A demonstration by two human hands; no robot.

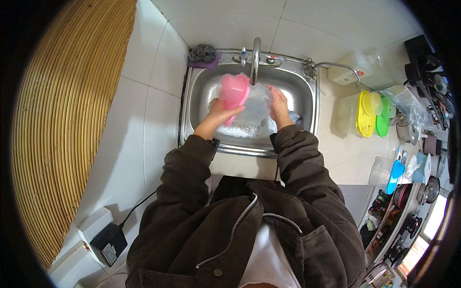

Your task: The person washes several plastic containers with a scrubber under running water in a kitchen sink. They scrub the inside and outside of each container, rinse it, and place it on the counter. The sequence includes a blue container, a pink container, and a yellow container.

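Over the sink, my left hand (224,112) grips a pink plastic lid (235,91), thumb across its lower part. Between my hands is a clear plastic container (256,104), tilted below the faucet spout (255,61); its outline is blurred and partly hidden by the lid. My right hand (279,102) holds the container's right side, fingers pointing up toward the faucet. Suds (239,130) lie on the near part of the steel sink basin (302,86). A greyish-blue wet cloth (293,117) is partly hidden behind my right wrist.
A steel-wool scourer (202,53) sits on a purple sponge (205,64) at the sink's back left corner. On the right counter stand containers with yellow (364,120), green (383,124) and blue lids (395,176), and a white jug (349,70). A tiled wall (164,72) borders the left.
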